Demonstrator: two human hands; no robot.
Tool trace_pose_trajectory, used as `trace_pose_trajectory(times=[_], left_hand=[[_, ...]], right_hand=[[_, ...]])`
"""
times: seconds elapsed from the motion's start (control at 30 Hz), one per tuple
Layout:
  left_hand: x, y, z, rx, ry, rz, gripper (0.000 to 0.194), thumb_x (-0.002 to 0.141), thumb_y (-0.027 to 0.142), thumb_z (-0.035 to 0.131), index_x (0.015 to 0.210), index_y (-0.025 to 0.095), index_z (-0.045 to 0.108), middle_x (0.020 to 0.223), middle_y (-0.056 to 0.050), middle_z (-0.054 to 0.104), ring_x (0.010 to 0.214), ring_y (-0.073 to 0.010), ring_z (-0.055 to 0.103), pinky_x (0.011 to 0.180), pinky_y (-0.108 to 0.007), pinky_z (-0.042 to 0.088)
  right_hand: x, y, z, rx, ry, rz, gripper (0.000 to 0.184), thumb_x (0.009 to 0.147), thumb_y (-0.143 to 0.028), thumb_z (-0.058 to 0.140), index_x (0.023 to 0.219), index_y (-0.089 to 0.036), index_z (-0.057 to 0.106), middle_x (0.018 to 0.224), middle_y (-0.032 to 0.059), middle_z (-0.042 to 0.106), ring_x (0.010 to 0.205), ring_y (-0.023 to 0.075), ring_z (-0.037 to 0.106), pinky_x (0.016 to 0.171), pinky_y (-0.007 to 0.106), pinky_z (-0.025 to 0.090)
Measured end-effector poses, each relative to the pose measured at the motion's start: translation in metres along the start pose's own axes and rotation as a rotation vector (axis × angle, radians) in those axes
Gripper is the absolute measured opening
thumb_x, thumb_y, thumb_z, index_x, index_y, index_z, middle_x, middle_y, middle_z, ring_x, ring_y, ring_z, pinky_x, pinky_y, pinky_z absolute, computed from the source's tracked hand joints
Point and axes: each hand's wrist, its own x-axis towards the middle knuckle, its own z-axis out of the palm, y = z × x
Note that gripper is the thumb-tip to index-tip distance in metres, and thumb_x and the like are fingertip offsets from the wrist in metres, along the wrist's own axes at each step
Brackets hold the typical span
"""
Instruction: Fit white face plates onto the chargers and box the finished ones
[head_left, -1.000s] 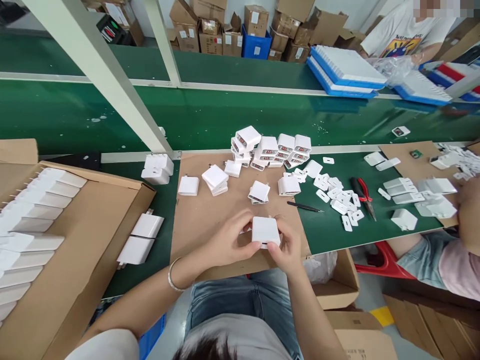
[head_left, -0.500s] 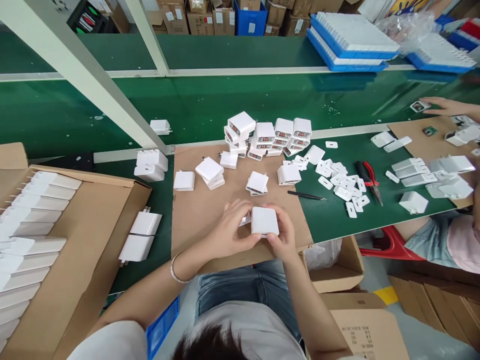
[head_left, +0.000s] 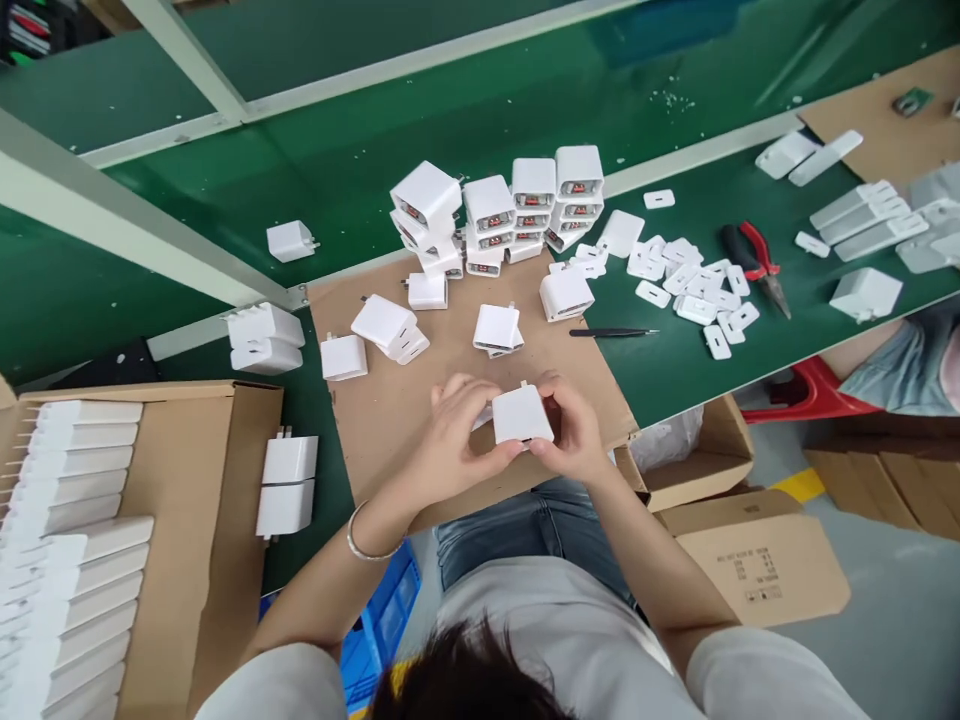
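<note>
Green surface (head_left: 675,365) borders the cardboard (head_left: 375,430), near whose front edge both hands (head_left: 454,445) hold a charger (head_left: 521,414), partly hiding a white piece (head_left: 482,416); leftward, a box (head_left: 176,480) is cut off.

held charger (head_left: 523,413): 1 | pliers (head_left: 762,267): 1 | tweezers (head_left: 612,332): 1 | bracelet (head_left: 352,543): 1

I record a cardboard sheet (head_left: 390,400) on the table (head_left: 660,370), with one held charger (head_left: 523,413) between the fingers (head_left: 495,462), above its near half. Stacked housings (head_left: 491,205) stand along its far edge; loose chargers (head_left: 382,322) lie before them. Tweezers (head_left: 613,333) straddle its right edge. Further right, I note heaped small plates (head_left: 697,290), then pliers (head_left: 754,262) just beside them. Left of the sheet lie paired chargers (head_left: 289,460), then a carton (head_left: 171,480) with packed chargers (head_left: 86,450) lined up inside. A single charger (head_left: 291,241) rests behind the table.
</note>
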Motion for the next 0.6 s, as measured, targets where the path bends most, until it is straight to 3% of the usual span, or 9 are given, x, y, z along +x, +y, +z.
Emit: trace_pose_trajectory(times=[0.13,0.3,0.47,0.6], left_hand=[[0.001,0.004,0.005,0.031,-0.004,-0.019,0.033,0.084,0.045,0.071,0.104,0.021,0.06,0.104,-0.007,0.068,0.102,-0.0279,0.052,0.087,-0.042,0.035],[0.001,0.001,0.013,-0.021,0.096,0.015,0.042,0.09,0.058,0.063,0.113,0.022,0.059,0.107,-0.008,0.069,0.101,-0.0283,0.053,0.088,-0.043,0.036],[0.002,-0.003,0.013,0.036,-0.013,0.101,0.047,0.099,0.062,0.047,0.116,0.02,0.06,0.109,-0.009,0.069,0.102,-0.0288,0.052,0.085,-0.042,0.032],[0.003,-0.001,0.012,0.133,-0.046,0.097,0.051,0.097,0.065,0.048,0.118,0.019,0.06,0.108,-0.011,0.068,0.102,-0.0297,0.05,0.083,-0.042,0.033]], right_hand=[[0.001,-0.002,0.001,0.059,0.059,0.026,0.046,0.084,-0.067,0.064,0.095,-0.024,0.053,0.081,0.0001,0.048,0.073,0.019,0.046,0.067,0.035,0.039],[0.003,-0.004,0.002,0.033,-0.031,-0.021,0.047,0.085,-0.071,0.059,0.084,-0.024,0.05,0.078,0.0013,0.05,0.073,0.0205,0.047,0.07,0.037,0.04],[0.005,-0.004,0.001,0.013,-0.038,0.002,0.053,0.081,-0.072,0.062,0.073,-0.025,0.04,0.068,-0.0026,0.042,0.064,0.0163,0.038,0.063,0.033,0.034],[0.006,-0.005,0.001,0.03,-0.016,-0.036,0.051,0.084,-0.068,0.061,0.071,-0.025,0.036,0.065,-0.0038,0.038,0.062,0.0154,0.035,0.06,0.032,0.03]])
